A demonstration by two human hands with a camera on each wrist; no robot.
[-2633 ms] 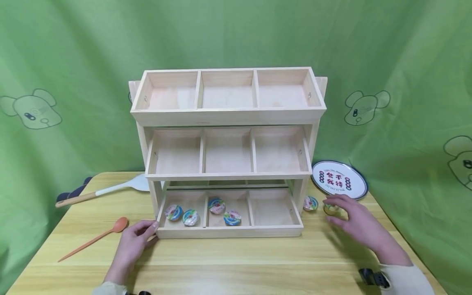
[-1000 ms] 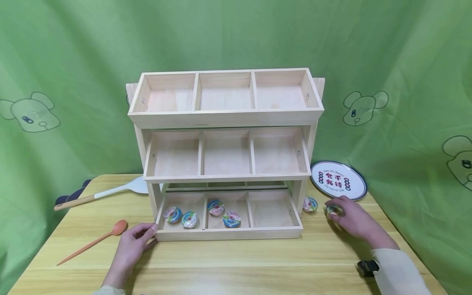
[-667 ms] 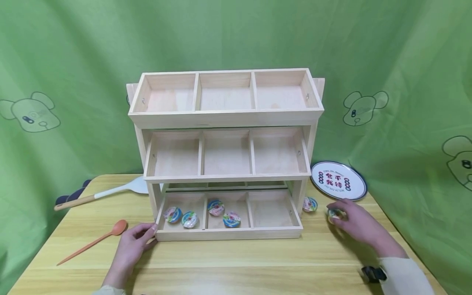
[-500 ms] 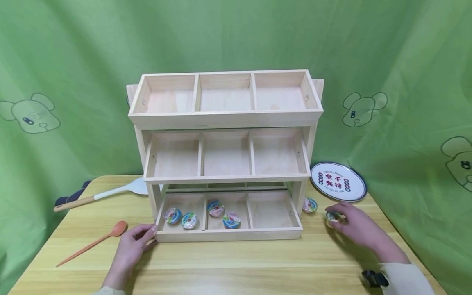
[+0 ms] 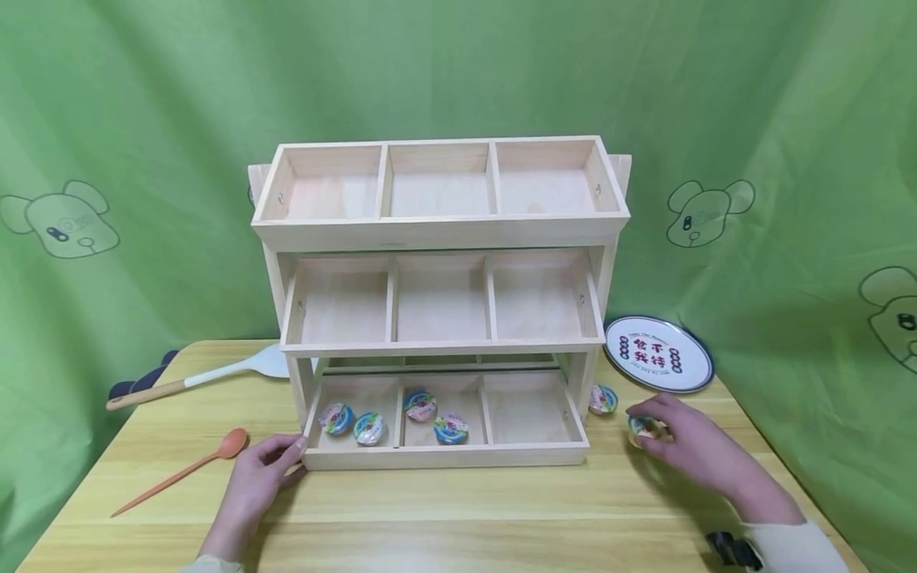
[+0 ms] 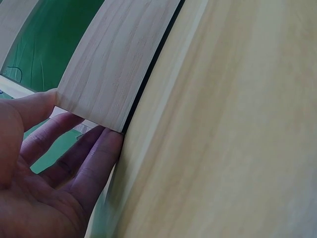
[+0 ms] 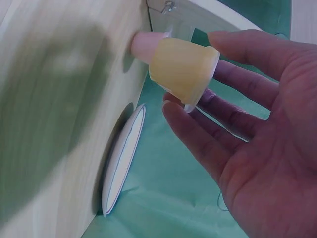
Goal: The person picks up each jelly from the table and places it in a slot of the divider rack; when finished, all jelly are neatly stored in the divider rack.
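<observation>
A yellow jelly cup (image 7: 181,67) is held between the thumb and fingers of my right hand (image 5: 702,446), just off the table to the right of a three-tier wooden rack (image 5: 440,231). Its lid faces my palm. Another jelly cup (image 5: 602,399), pink in the right wrist view, stands on the table against the rack's right side. My left hand (image 5: 254,481) holds the left front corner of the rack's bottom tray (image 5: 444,458), thumb at its upper edge and fingers at its end. Two jelly cups (image 5: 336,419) sit in that tray's left compartment, two more (image 5: 450,430) in the middle one.
A white plate (image 5: 659,354) with a dark blue rim lies behind my right hand. On the left are an orange spoon (image 5: 232,442) and a white spatula (image 5: 215,374) with a wooden handle, partly behind the rack. A green curtain (image 5: 444,72) hangs behind the table.
My right hand has taken hold of the yellow jelly cup, which stood on the table under it, and raised it slightly, turning it a little. My left hand stays at the tray corner.
</observation>
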